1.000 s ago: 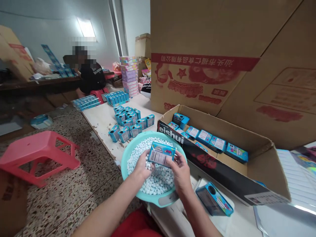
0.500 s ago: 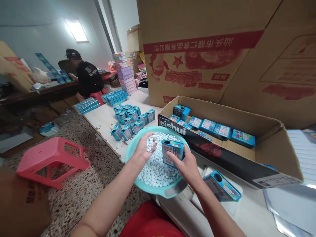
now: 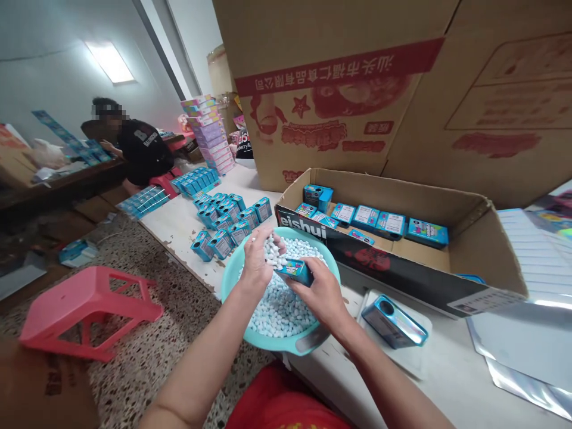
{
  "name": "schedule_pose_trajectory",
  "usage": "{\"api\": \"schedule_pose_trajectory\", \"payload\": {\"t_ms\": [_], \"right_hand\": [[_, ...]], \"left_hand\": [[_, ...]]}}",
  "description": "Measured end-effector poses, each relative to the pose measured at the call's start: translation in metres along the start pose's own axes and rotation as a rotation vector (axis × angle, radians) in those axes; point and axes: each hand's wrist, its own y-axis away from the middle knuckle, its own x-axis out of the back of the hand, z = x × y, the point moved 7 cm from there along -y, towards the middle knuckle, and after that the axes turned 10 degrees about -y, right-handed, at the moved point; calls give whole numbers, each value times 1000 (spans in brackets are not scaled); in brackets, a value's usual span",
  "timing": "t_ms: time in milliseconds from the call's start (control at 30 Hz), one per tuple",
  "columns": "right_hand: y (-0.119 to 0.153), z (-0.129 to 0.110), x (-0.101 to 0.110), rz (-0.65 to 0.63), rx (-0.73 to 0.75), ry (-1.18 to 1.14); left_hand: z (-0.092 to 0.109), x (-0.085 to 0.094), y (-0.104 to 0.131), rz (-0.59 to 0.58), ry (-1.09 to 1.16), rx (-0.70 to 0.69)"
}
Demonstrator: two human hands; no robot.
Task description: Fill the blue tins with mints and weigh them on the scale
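Observation:
Cupped over a teal basin (image 3: 227,286), my left hand (image 3: 259,262) holds a heap of small white candies (image 3: 272,251). My right hand (image 3: 322,292) grips a small blue candy tin (image 3: 297,271), tilted so its top end is against the candies in my left palm. Loose pale candies (image 3: 281,319) fill much of the basin below both hands. To the right, another blue tin with a dark round hole (image 3: 393,322) lies on a white scale-like tray (image 3: 417,366). The hole of the held tin is hidden by my left hand.
Several blue tins (image 3: 223,243) stand on the white table left of the basin. A long open carton (image 3: 482,238) with blue tins lies behind it, before a large cardboard box (image 3: 339,36). A pink stool (image 3: 84,304) and a seated person (image 3: 143,149) are at left.
My right hand has tipped the blue tin from upright toward my left hand. My left hand has turned and come up to the tin's top. The view has shifted slightly to the right.

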Motion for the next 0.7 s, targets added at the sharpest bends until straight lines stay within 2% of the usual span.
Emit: {"api": "schedule_pose_trajectory", "payload": {"t_ms": [400, 700], "right_hand": [[2, -4, -2, -59, -29, 36], [2, -9, 2, -45, -37, 20]], "left_hand": [[2, -1, 4, -50, -107, -68], [4, 0, 10, -68, -151, -90]]}}
